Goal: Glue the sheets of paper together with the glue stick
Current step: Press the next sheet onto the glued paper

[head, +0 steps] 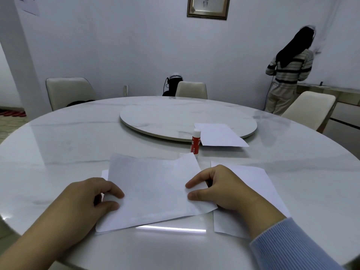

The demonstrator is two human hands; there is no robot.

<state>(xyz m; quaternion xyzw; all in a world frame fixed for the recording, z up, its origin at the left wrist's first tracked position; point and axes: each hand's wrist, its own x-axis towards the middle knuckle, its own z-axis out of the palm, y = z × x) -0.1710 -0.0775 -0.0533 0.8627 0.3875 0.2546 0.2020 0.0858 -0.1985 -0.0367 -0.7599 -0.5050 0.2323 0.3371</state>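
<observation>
A white sheet of paper [153, 190] lies tilted on top of another sheet whose corner [104, 174] peeks out at the left. My left hand [91, 197] pinches the top sheet's left edge between thumb and fingers. My right hand [220, 190] pinches its right edge the same way. A red glue stick with a white cap [195, 141] stands upright just beyond the sheets. Another sheet [259, 184] lies under my right hand, and one more [220, 134] rests half on the turntable.
The round marble table [68, 145] carries a marble turntable [175, 117] at its centre. Cream chairs [68, 92] stand around the far side. A person in a striped top [288, 75] stands at the back right, facing a counter.
</observation>
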